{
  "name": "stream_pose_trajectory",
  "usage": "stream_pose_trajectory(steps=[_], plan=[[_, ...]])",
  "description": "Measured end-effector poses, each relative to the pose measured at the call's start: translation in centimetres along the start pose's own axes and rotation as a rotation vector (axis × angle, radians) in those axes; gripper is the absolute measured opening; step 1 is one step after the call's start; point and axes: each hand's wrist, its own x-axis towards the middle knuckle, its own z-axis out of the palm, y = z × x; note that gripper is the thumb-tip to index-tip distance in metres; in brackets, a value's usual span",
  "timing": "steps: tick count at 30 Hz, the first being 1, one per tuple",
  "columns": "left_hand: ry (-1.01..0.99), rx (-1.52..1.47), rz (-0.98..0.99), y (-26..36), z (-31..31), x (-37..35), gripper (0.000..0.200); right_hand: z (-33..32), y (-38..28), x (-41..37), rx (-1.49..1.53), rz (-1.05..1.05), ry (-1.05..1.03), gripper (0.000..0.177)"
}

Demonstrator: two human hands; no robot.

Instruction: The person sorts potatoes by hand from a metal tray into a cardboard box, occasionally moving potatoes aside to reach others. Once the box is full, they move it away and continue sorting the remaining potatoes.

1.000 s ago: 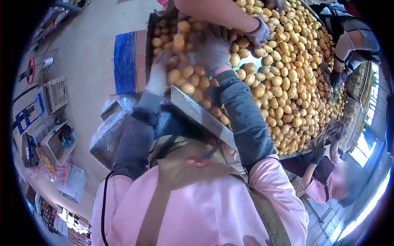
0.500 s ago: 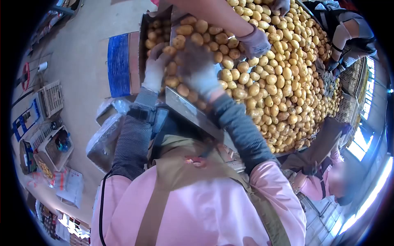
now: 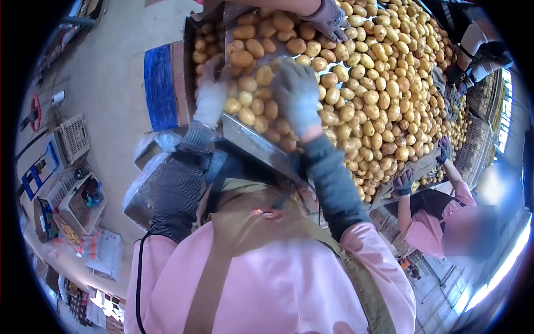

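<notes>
Many potatoes [image 3: 367, 106] heaped on the metal surface [image 3: 250, 142], right up to its near edge. Right hand [image 3: 297, 97], grey-gloved, palm down on the pile near that edge, fingers [image 3: 286, 72] spread, potatoes under and around them, none pinched. Left hand [image 3: 213, 94], white-gloved, at the surface's left corner, touching potatoes there; fingertips partly hidden among them, so cannot tell whether closed on one. Just left of it, a box [image 3: 192, 33] with more potatoes, beside a blue panel [image 3: 158, 83]. Another person's gloved hand [image 3: 329, 15] on the pile at the far side. A co-worker [image 3: 428, 225] in pink at the right.
</notes>
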Motion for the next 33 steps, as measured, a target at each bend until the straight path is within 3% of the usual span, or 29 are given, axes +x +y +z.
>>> stream_pose_trajectory(steps=[2,4,5,6,8,9,10,11,12,13,14,15,16,17,18,19,21,23,26,28,30,32,33], plan=[[0.039,0.048,0.035,1.3,1.2,-0.4,0.052,3.5,1.6,3.6,-0.213,-0.056,-0.130,0.029],[0.054,0.115,0.090,1.6,1.4,-0.9,0.052,6.4,2.1,6.0,-0.409,-0.050,-0.397,0.025],[0.057,0.055,0.007,1.2,0.9,-0.5,0.049,6.2,2.1,6.8,-0.436,-0.067,-0.488,0.024],[0.063,-0.009,-0.076,0.6,0.2,0.1,0.046,5.9,2.7,6.8,-0.348,-0.048,-0.405,0.022],[0.296,0.000,0.090,-0.4,-0.6,0.6,0.039,4.8,3.5,7.1,-0.167,-0.031,-0.239,0.020],[0.275,-0.005,0.137,-0.3,-1.0,0.5,0.038,3.2,3.4,5.8,0.085,0.000,0.096,0.019],[0.255,-0.007,0.183,1.7,-2.0,-0.5,0.036,0.9,2.7,4.0,0.302,0.204,0.161,0.018],[0.229,-0.008,0.226,3.3,-2.6,-1.6,0.035,-2.4,0.9,2.2,0.421,0.553,0.053,0.017],[0.148,0.067,0.344,4.3,-2.8,-2.7,0.033,-5.2,1.0,0.0,0.749,0.835,-0.069,0.017],[0.062,0.136,0.470,5.4,-2.7,-3.5,0.032,-7.4,0.9,-2.7,0.780,0.814,-0.088,0.009],[-0.027,0.202,0.597,6.2,-2.2,-3.9,0.030,-7.6,2.8,-7.4,0.017,0.186,-0.247,0.015],[-0.067,0.418,0.745,5.1,-0.9,-3.3,0.032,-8.7,1.8,-10.5,0.037,0.118,-0.239,0.010],[-0.126,0.558,0.698,5.0,0.4,-2.9,0.035,-9.8,0.7,-13.5,0.055,0.049,-0.232,0.009],[-0.183,0.703,0.648,5.1,1.6,-2.6,0.038,-12.8,-2.1,-14.0,0.322,0.372,-0.558,0.011],[-0.238,0.848,0.594,5.0,2.7,-2.4,0.041,-13.0,-2.2,-17.4,0.596,0.545,-0.569,0.013],[-0.188,0.875,0.682,4.6,3.8,-1.9,0.042,-13.2,-2.3,-20.8,0.856,0.733,-0.544,0.018],[-0.181,0.981,0.562,5.7,6.0,-0.6,0.042,-15.5,-4.2,-22.3,1.180,1.027,-0.400,0.023],[-0.223,1.046,0.511,6.7,6.8,0.0,0.043,-17.4,-4.4,-25.0,1.533,1.512,-0.206,0.026],[-0.370,1.059,0.593,8.4,5.2,1.3,0.042,-18.0,-3.3,-30.9,1.508,1.413,-0.210,0.030],[-0.347,0.978,0.602,11.3,4.5,-1.4,0.047,-19.6,-4.2,-32.9,1.146,1.333,-0.267,0.022],[-0.364,0.852,0.867,10.3,5.5,-3.3,0.046,-20.2,-2.9,-40.1,1.209,1.614,-0.379,0.022],[-0.495,0.759,0.814,7.0,6.4,-5.6,0.042,-19.1,-3.9,-46.8,1.086,1.723,-0.197,0.023],[-0.449,0.696,0.844,6.1,5.9,-6.4,0.041,-18.0,-4.4,-50.6,1.023,1.785,-0.048,0.023]])
